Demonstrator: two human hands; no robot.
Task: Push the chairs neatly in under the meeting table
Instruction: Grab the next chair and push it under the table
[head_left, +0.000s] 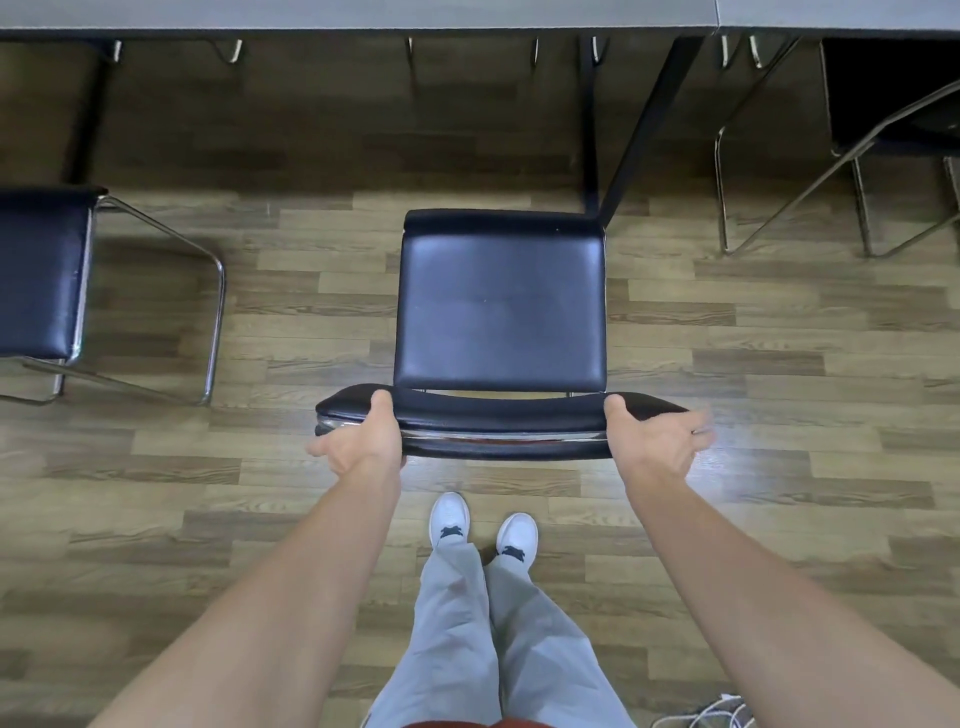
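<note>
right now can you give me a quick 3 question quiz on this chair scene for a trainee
1. True or false: the middle chair is already fully under the meeting table.
2. Which part of the middle chair do the left hand and the right hand touch? A) seat B) backrest top C) legs
3. Fill in: the black table leg stands near the seat's front ____ corner.

Key
1. False: the whole seat sits out on the wood floor, short of the table edge.
2. B: one hand at each end, thumbs on top.
3. Right.
</note>
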